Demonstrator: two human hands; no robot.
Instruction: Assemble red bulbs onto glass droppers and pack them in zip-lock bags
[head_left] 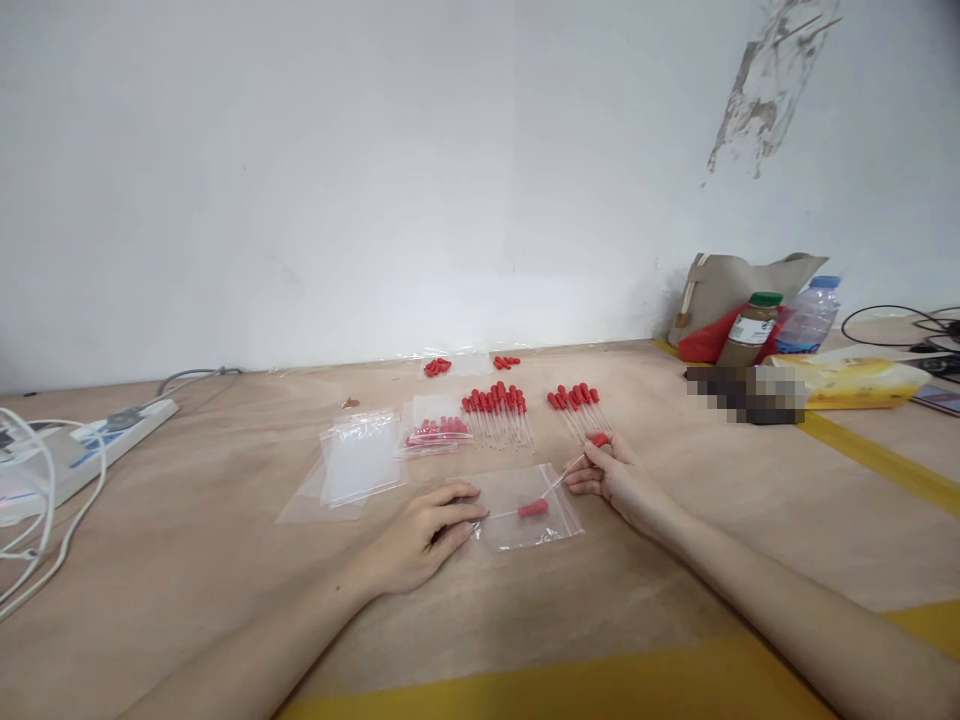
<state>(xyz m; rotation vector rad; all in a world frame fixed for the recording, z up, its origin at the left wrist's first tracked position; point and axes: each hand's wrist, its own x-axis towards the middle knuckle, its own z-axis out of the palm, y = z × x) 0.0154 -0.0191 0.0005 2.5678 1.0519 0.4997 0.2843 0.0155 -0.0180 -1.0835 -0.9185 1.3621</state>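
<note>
My right hand (611, 480) pinches a dropper by its red bulb (598, 439), the thin clear tube slanting down-left to the mouth of a clear zip bag (510, 535). The tube's tip seems to be inside the bag's opening. Another dropper (533, 508) lies in that bag, its bulb toward the opening on the right. My left hand (431, 530) lies over the bag's left end, fingers stretched out and thumb apart, touching the plastic. Behind the bag, droppers with red bulbs lie in two groups, a larger middle group (496, 402) and a right group (576, 398).
Flat clear bags (364, 460) lie left of a filled bag of red-bulbed droppers (439, 430). Loose red bulbs (437, 368) are near the wall. A power strip (112, 445) with white cables stands left; bottles (814, 315), a grey bag (739, 280) and a yellow packet (862, 380) stand right.
</note>
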